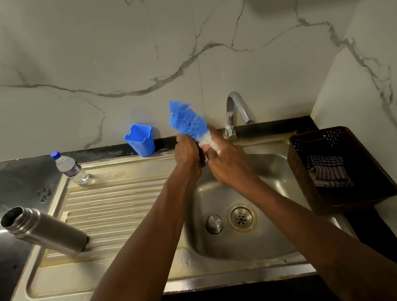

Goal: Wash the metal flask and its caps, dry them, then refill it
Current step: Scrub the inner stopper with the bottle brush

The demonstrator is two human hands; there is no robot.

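The open metal flask (46, 231) stands uncapped on the draining board at the left. One metal cap (214, 224) lies in the sink basin (269, 237) beside the drain. Above the basin's far edge, both hands hold a bottle brush (189, 122) with blue and white bristles pointing up toward the wall. My left hand (187, 153) grips its lower part from the left. My right hand (227, 161) grips it from the right, fingers around the white bristles. The brush handle is hidden between the hands, and whether they hold anything else cannot be told.
A small plastic water bottle (71, 168) with a blue cap stands at the draining board's far left. A blue plastic holder (140, 139) sits against the wall. The tap (236, 111) rises behind the basin. A dark basket (368, 192) at the right holds a checked cloth (329, 169).
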